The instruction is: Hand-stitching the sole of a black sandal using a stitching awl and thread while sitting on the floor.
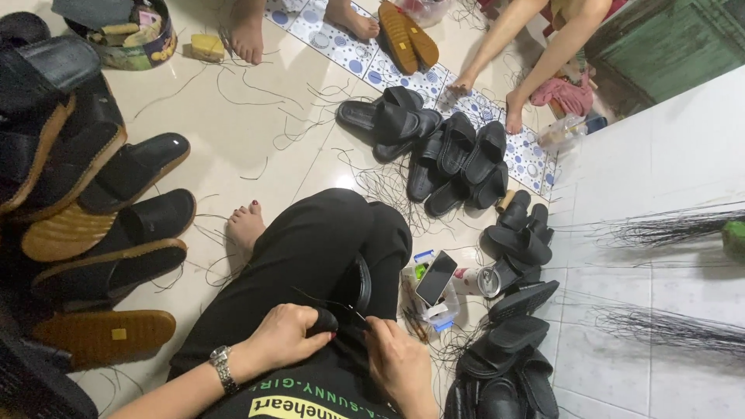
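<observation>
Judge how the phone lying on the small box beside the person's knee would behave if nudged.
The phone looks rigid and flat, so it should slide, not roll. It lies tilted across a small clear box, overhanging its edge, so a nudge could probably tip it off. Its glossy dark face suggests a slippery surface.

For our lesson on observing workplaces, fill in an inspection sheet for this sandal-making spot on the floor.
Surface: glossy tiled floor, strewn with thread offcuts.
Job's things: black sandal on the lap, dark thread running to it.
Clutter: black sandals piled ahead, tan-soled sandals stacked on the left, phone on a small box, round tin.
Grippers: left hand grips the sandal; right hand pinches at the thread.
Cables: nothing seen.
Surroundings: another person's bare feet and reaching arms, white tiled wall.
</observation>
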